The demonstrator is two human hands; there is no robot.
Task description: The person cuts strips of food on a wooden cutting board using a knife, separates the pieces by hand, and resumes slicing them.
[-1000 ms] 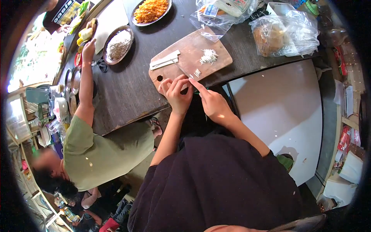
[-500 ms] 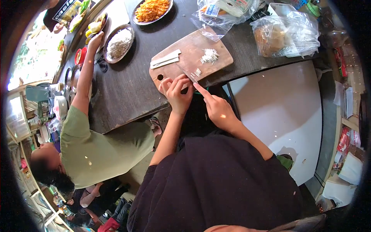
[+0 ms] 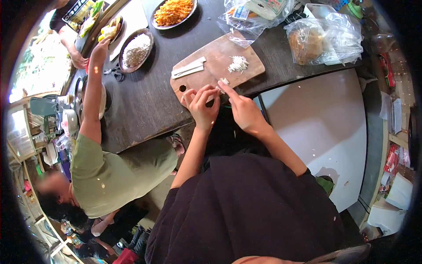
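My left hand rests at the near edge of a wooden cutting board, fingers curled and pinched on a pale strip that is mostly hidden. Close beside it is my right hand, index finger stretched forward to the left fingertips, the other fingers wrapped round a knife. Its blade hardly shows now. Just beyond the fingertips lies a small heap of pale cut pieces. A larger pile of thin white matchsticks sits farther right on the board. Flat white strips lie at its left.
A plate of orange shreds and a bowl of white shreds stand on the dark table. Plastic bags lie at right. A person in a green shirt reaches across at left; another person's hand is beyond.
My right hand has shifted slightly up and left, its index finger now over the cut pieces; the blade seen before is hardly visible. The other person's hand at far left has come lower.
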